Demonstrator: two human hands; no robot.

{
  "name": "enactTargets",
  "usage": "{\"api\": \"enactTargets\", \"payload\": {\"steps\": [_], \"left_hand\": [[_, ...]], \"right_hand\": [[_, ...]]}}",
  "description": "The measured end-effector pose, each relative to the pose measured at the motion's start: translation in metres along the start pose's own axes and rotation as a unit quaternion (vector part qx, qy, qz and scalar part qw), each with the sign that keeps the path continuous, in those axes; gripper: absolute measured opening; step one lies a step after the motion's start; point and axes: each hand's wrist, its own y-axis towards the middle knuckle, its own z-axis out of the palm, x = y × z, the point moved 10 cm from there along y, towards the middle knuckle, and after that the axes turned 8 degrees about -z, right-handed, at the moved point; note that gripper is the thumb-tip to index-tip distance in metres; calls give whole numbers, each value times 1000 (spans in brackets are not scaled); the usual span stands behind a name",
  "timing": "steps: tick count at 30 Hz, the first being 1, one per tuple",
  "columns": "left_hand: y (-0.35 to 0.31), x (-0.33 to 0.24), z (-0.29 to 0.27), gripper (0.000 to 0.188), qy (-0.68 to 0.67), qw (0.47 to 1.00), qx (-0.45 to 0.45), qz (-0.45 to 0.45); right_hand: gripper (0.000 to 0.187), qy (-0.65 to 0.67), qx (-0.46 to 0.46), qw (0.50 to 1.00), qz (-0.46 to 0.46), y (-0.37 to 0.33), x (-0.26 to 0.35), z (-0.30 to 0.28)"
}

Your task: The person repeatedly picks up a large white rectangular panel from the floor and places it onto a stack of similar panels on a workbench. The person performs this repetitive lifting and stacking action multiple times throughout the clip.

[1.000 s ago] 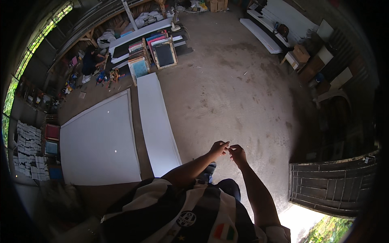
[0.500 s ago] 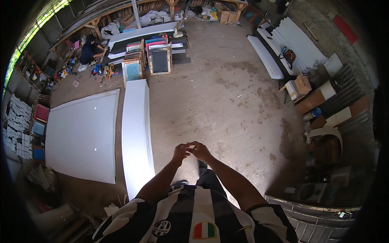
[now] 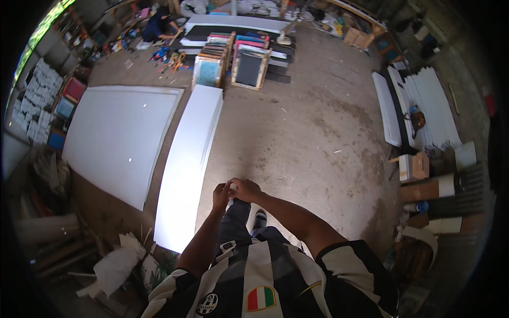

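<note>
Pairing left hand (image 3: 220, 196) with right hand (image 3: 246, 190) above the floor (image 3: 297, 140)

We hold both hands low in front of us, touching or nearly so, probably so that they can attend to one spot together. Our fingers (image 3: 237, 182) are curled and narrow, meeting around a small pale piece (image 3: 233, 187) that shows between the two hands. It is too small to identify, and we cannot tell which hand actually grips it. Our right hand reaches partly across from the right with its back upward, perhaps to steady the piece; our left closes in from the other side.

Just to our left, a long stack of white panels (image 3: 184, 164) lies flat, its edges roughly lined up, likely so that the lengths stay straight. Farther left, a broad white sheet (image 3: 119, 138) also lies flat, which seems to suit something that wide. Past the stack's far end, framed screens (image 3: 249, 68) stand in rows on edge, presumably to save room. Off to our right, overlapping white boards (image 3: 432, 108) rest near a cardboard box (image 3: 420, 165). A co-worker (image 3: 158, 25) is low to the ground at the far left, well apart from our hands.
</note>
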Motion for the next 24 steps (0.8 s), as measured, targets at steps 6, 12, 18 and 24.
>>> {"api": "enactTargets", "payload": {"steps": [6,12,18,24], "left_hand": [[36,-5,-58,49,37,993,-110,25],[54,-7,-95,49,82,981,-178,1],[75,8,-133,52,176,955,-238,-38],[124,64,-160,76,189,944,-234,-138]], "right_hand": [[57,-109,120,983,-81,75,32,24],[65,-224,242,936,-123,132,18,39],[76,-321,330,870,-175,196,-15,67],[84,-424,378,775,-277,294,-33,120]]}}
